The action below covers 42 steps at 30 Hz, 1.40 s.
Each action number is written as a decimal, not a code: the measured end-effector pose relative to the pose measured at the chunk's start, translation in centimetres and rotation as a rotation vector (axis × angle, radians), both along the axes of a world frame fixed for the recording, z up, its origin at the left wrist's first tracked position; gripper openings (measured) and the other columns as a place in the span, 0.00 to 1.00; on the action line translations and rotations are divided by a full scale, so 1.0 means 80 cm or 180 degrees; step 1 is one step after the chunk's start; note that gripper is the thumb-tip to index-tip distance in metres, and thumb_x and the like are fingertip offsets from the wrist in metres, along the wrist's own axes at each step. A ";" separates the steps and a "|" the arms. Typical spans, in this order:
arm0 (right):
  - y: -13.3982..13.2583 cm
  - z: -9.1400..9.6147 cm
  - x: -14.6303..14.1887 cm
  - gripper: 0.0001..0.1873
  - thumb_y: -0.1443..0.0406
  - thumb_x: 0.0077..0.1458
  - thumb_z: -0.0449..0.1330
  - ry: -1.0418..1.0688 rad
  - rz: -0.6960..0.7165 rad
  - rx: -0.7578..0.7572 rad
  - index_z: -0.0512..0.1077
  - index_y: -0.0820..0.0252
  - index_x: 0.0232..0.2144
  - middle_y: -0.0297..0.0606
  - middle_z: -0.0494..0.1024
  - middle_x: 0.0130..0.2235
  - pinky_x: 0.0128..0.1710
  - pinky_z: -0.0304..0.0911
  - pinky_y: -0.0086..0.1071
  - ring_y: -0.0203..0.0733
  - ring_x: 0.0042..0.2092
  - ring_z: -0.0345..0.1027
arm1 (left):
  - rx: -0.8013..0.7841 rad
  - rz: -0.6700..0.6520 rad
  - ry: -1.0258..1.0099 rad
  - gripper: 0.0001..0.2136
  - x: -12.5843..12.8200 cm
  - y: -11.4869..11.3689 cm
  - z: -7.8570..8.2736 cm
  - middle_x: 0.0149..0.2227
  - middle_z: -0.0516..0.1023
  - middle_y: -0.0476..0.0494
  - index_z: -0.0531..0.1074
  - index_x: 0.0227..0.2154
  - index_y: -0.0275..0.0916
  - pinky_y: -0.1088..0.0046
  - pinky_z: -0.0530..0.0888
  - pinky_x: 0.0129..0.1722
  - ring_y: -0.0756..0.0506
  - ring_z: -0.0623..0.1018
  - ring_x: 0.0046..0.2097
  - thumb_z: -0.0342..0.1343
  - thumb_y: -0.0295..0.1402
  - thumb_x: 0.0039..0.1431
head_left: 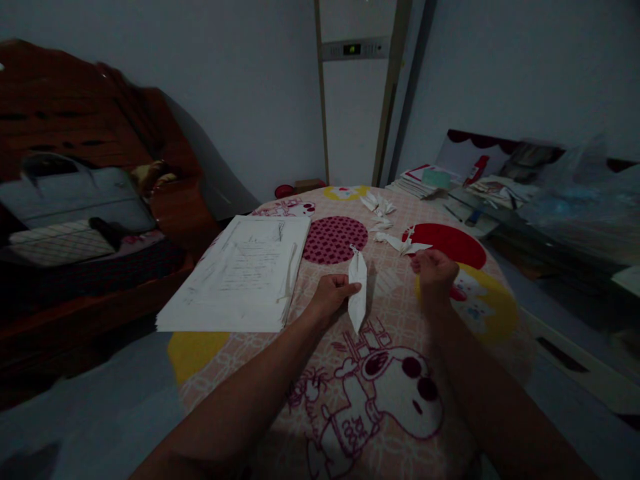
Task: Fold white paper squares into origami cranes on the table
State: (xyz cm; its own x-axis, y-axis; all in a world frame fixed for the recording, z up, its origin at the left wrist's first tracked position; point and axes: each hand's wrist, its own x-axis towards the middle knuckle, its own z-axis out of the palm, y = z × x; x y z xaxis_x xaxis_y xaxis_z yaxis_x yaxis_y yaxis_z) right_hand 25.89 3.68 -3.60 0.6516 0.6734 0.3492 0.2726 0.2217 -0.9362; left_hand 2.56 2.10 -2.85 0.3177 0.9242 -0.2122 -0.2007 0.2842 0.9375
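Note:
My left hand (334, 293) pinches a long, narrow piece of folded white paper (357, 293) between thumb and fingers. The piece stands upright above the table, pointed at its lower end and ragged at its top. To the right, my right hand (436, 272) is closed with the fingers curled in; whatever it may hold is hidden. Just beyond that hand lies a folded paper shape with pointed ends (400, 245). Several more crumpled or folded white papers (379, 204) lie farther back.
A stack of drawn-on paper sheets (235, 273) lies left on the round table, whose patterned tablecloth (400, 453) shows a cartoon dog. A wooden bench (175, 220) with bags stands left. Papers and a plastic bag (585, 200) sit on a glass surface at right. Behind stands a tall white appliance (355, 113).

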 end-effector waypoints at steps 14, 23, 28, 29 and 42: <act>0.032 -0.024 0.025 0.24 0.54 0.38 0.67 0.0742 0.0480 -0.0336 0.79 0.63 0.36 0.43 0.83 0.37 0.45 0.74 0.46 0.50 0.42 0.77 | 0.0175 0.0101 0.0295 0.16 -0.008 0.005 -0.005 0.17 0.69 0.50 0.69 0.17 0.35 0.76 0.55 0.21 0.54 0.63 0.19 0.70 0.40 0.36; 0.007 -0.013 -0.012 0.18 0.57 0.42 0.68 0.0514 0.1093 -0.0309 0.81 0.64 0.34 0.39 0.80 0.24 0.29 0.75 0.40 0.43 0.26 0.75 | 0.0520 -0.0013 0.0957 0.17 -0.018 0.012 -0.012 0.15 0.65 0.52 0.67 0.13 0.36 0.76 0.53 0.21 0.55 0.60 0.18 0.68 0.40 0.37; 0.001 -0.013 -0.021 0.18 0.57 0.44 0.65 0.0173 0.0967 -0.0331 0.81 0.66 0.34 0.41 0.80 0.26 0.28 0.74 0.39 0.44 0.26 0.75 | 0.0639 0.0118 0.1153 0.16 -0.028 0.019 -0.014 0.14 0.64 0.53 0.68 0.13 0.36 0.76 0.52 0.20 0.54 0.59 0.18 0.68 0.40 0.38; 0.001 -0.012 -0.021 0.18 0.58 0.45 0.65 0.0098 0.0960 -0.0332 0.82 0.67 0.35 0.41 0.81 0.27 0.29 0.74 0.39 0.44 0.26 0.75 | 0.0632 0.0174 0.1104 0.16 -0.030 0.020 -0.012 0.14 0.64 0.53 0.67 0.13 0.37 0.75 0.51 0.20 0.55 0.59 0.18 0.68 0.40 0.38; -0.004 -0.011 -0.026 0.27 0.58 0.46 0.64 -0.0447 0.1154 -0.0519 0.79 0.67 0.48 0.50 0.84 0.40 0.40 0.74 0.42 0.50 0.38 0.79 | 0.0631 0.0369 0.0464 0.21 -0.027 0.015 0.007 0.16 0.61 0.53 0.62 0.13 0.38 0.74 0.50 0.23 0.55 0.56 0.20 0.70 0.42 0.39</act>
State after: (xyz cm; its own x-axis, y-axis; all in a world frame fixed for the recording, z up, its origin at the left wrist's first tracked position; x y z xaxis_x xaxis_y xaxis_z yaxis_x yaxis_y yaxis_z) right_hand 23.84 3.36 -4.51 0.3160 0.9041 0.2877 0.3318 0.1788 -0.9263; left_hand 0.39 3.28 -2.31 0.1867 0.9806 -0.0593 -0.0799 0.0753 0.9940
